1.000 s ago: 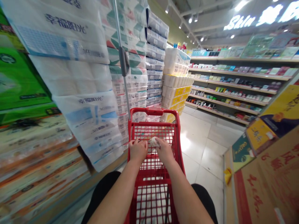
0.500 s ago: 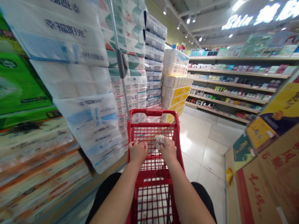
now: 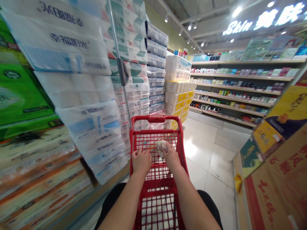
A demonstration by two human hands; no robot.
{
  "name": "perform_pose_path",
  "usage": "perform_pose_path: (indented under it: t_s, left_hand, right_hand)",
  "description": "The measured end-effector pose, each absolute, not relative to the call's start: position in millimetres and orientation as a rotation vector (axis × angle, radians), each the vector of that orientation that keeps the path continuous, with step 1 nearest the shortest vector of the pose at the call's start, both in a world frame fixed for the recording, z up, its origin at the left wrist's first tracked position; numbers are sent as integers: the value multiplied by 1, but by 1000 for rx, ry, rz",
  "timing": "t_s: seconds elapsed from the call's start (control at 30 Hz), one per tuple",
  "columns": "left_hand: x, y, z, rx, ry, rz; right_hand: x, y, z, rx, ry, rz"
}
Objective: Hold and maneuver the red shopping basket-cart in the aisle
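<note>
A red shopping cart (image 3: 159, 184) with a grid of bars is in front of me. Over the left part of its grid is my left hand (image 3: 142, 161), back upward, with loosely bent fingers a little apart. I see nothing held in it, though its palm is hidden and I cannot tell whether it touches the bars. My right hand (image 3: 172, 157) is closed on a crumpled whitish cloth (image 3: 161, 146), which bulges out to the left of its fingers above the grid.
Tall stacks of wrapped toilet paper (image 3: 90, 86) line the left side, close to the cart. A metal pole (image 3: 117, 48) stands before them. Cardboard boxes (image 3: 275, 188) stand at right. Stocked shelves (image 3: 240, 92) are at the back, beyond a tiled floor (image 3: 203, 147).
My left hand's fingers have loosened and spread slightly. My right hand, still holding the cloth, has shifted a little to the left. The view has tilted slightly.
</note>
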State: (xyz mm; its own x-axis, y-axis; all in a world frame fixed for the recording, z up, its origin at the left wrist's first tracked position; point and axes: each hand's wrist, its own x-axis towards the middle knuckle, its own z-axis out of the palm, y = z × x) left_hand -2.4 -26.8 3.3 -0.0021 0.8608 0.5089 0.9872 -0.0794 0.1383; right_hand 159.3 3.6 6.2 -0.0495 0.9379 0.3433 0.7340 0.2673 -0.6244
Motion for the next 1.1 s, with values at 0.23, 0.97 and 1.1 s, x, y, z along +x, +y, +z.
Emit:
perform_pose_path:
  t_s: [0.23, 0.97, 1.1]
  left_hand:
    - [23, -35, 19, -2029, -1818, -854]
    - [26, 15, 0, -2246, -1691, -808]
    - [17, 21, -1, -2164, -1774, -844]
  right_hand:
    - [162, 0, 8, -1481, -1844, 407]
    - [161, 7, 1, -1435, -1831, 385]
    - [161, 9, -3, -1418, -1841, 375]
